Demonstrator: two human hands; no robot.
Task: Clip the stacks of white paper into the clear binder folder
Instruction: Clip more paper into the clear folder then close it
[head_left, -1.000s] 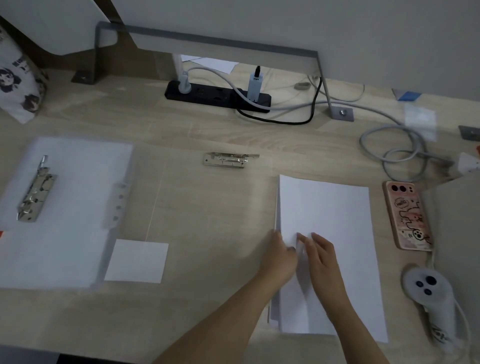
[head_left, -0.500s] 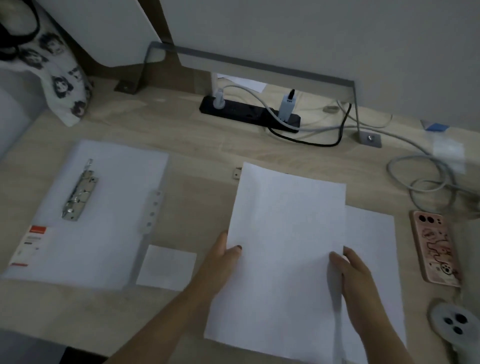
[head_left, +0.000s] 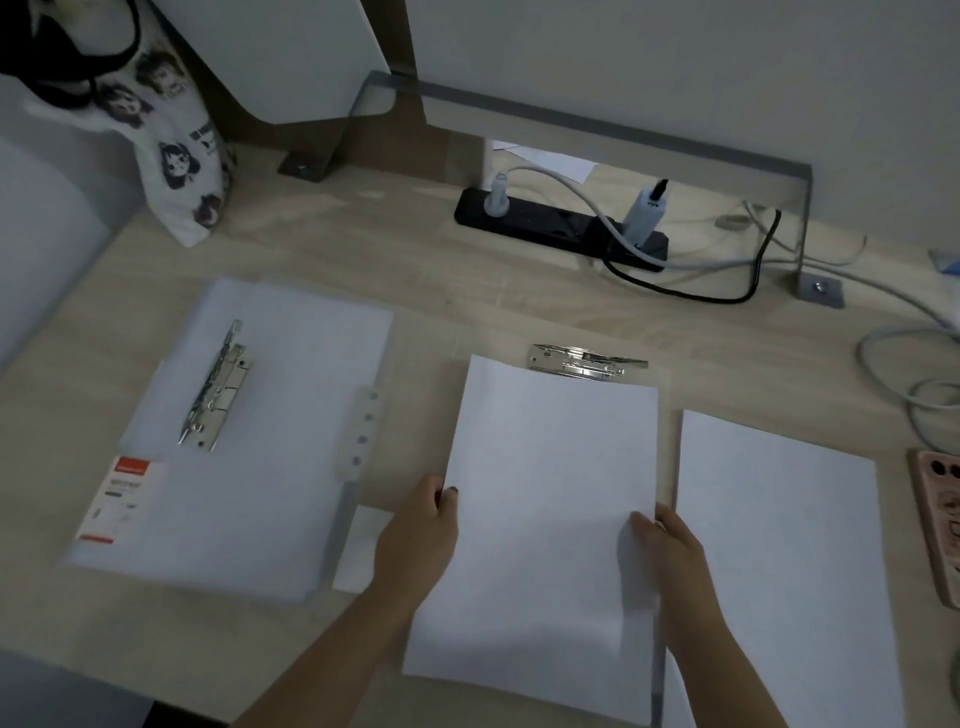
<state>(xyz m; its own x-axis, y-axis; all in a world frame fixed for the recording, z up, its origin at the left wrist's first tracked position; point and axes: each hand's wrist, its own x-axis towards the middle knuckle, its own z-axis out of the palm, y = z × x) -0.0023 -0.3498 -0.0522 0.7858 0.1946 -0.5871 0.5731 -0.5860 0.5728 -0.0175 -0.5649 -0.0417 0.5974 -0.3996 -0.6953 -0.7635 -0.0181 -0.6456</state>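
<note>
A stack of white paper is held over the desk's middle. My left hand grips its left edge and my right hand grips its right edge. Its far edge sits just short of a metal lever clip fixed on the clear binder folder's right half. The folder's left half lies open on the left, white paper showing through it, with a second metal clip on top. Another stack of white paper lies flat to the right.
A small white sheet lies by the folder's spine. A pink phone rests at the right edge. A black power strip with cables runs along the back. A printed cloth bag stands at the back left.
My hands lifted a stack off the right pile and carried it left toward the clip. The view shifted left, bringing more of the folder into sight.
</note>
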